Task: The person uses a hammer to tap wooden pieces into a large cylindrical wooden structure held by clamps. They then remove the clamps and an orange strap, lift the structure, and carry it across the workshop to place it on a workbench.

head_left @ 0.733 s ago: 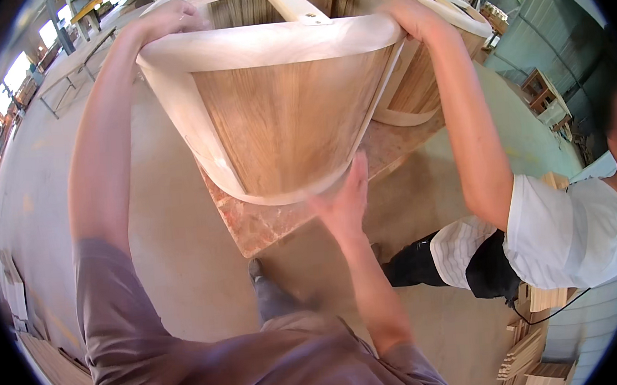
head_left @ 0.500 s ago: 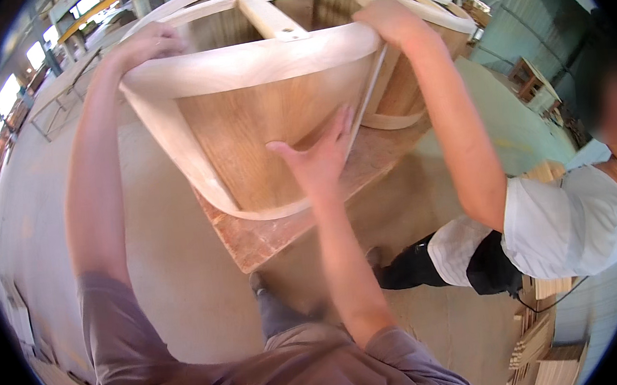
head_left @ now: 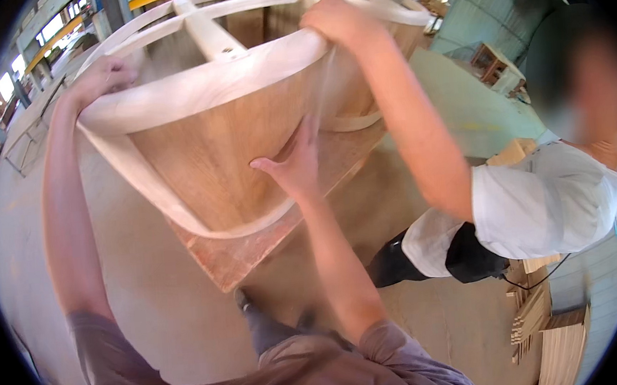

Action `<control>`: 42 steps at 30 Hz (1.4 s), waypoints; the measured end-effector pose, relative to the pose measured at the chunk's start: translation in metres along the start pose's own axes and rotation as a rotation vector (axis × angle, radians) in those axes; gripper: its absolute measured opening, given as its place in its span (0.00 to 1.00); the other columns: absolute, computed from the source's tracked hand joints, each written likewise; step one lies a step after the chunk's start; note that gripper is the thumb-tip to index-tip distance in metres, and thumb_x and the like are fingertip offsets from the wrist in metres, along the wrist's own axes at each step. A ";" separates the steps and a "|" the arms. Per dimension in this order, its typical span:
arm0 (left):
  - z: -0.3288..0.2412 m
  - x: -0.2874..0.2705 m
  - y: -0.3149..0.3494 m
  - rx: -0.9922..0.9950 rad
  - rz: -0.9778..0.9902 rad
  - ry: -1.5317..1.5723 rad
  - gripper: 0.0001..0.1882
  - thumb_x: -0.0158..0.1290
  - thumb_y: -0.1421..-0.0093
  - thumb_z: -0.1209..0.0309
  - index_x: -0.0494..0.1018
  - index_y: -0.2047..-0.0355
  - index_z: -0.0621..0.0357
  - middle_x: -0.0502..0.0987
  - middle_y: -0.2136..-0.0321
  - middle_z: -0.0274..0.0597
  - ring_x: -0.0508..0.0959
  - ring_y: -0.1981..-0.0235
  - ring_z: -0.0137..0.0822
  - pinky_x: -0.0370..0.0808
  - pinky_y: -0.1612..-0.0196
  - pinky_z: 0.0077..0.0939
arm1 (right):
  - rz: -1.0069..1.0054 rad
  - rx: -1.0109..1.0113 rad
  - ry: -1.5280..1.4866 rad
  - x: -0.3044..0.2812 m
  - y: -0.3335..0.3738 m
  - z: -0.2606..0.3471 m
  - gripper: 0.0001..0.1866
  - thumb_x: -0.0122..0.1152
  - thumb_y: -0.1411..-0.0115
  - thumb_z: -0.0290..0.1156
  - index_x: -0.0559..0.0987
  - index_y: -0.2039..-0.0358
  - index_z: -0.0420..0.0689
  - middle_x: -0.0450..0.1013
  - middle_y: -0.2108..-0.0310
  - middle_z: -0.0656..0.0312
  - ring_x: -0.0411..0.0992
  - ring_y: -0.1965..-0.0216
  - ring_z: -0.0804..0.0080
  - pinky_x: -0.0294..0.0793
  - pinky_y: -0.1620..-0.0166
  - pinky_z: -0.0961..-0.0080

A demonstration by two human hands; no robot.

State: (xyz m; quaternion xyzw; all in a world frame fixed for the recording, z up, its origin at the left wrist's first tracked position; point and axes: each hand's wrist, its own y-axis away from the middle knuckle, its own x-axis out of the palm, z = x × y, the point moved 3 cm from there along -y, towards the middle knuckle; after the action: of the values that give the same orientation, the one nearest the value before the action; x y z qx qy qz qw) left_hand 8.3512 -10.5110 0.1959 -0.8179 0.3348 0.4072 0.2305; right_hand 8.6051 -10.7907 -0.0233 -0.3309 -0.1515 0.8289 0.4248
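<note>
A large curved wooden furniture frame [head_left: 201,89], pale and unpainted, stands in front of me with a brown wood panel [head_left: 209,156] on its near side. My left hand [head_left: 107,76] is closed over the left end of its thick top rail, fingers curled onto the inner side. Lower down, my right hand [head_left: 293,161] lies against the panel near its right edge, thumb and fingers spread apart. A co-worker's hand [head_left: 339,20] grips the right end of the same rail.
Beneath the frame is a reddish-brown board [head_left: 224,259]. The co-worker in a white shirt [head_left: 545,197] stands close on my right. Stacked wood strips [head_left: 535,312] lie at the lower right, and a long table [head_left: 35,118] stands at the far left.
The frame and the hands on it now sit further left in view, and the frame looks slightly turned. The co-worker also appears further left. All three hands keep their places on the frame.
</note>
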 end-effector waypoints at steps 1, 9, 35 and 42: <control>0.006 -0.001 -0.002 -0.036 0.013 0.010 0.10 0.57 0.42 0.63 0.74 0.75 0.55 0.72 0.78 0.29 0.70 0.76 0.21 0.67 0.72 0.20 | 0.131 0.077 -0.110 -0.002 -0.004 -0.004 0.73 0.80 0.65 0.54 0.42 0.31 0.33 0.45 0.31 0.35 0.47 0.30 0.44 0.52 0.31 0.60; 0.033 0.003 -0.017 -0.093 -0.052 0.055 0.10 0.55 0.41 0.64 0.70 0.74 0.55 0.72 0.80 0.31 0.70 0.80 0.21 0.66 0.77 0.18 | -0.144 -0.069 0.151 0.031 0.045 0.057 0.60 0.72 0.51 0.45 0.43 0.31 0.30 0.36 0.31 0.31 0.40 0.31 0.30 0.46 0.31 0.47; 0.079 0.000 -0.032 0.012 -0.150 0.153 0.09 0.55 0.40 0.66 0.70 0.66 0.56 0.73 0.77 0.33 0.71 0.79 0.23 0.68 0.76 0.19 | 0.084 -1.709 0.259 0.089 0.035 0.080 0.18 0.54 0.49 0.36 0.84 0.63 0.39 0.75 0.48 0.54 0.65 0.38 0.59 0.56 0.31 0.56; 0.090 -0.003 -0.038 -0.047 -0.091 0.083 0.10 0.56 0.40 0.66 0.69 0.64 0.56 0.73 0.76 0.33 0.70 0.77 0.23 0.68 0.75 0.20 | 0.100 -1.715 0.296 0.082 0.037 0.082 0.20 0.53 0.50 0.37 0.83 0.61 0.39 0.75 0.47 0.55 0.65 0.38 0.59 0.58 0.32 0.57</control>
State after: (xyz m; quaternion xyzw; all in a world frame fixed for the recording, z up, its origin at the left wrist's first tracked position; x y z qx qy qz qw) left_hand 8.3320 -10.4260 0.1520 -0.8537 0.2971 0.3695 0.2154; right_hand 8.4925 -10.7440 -0.0168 -0.6474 -0.6519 0.3948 0.0077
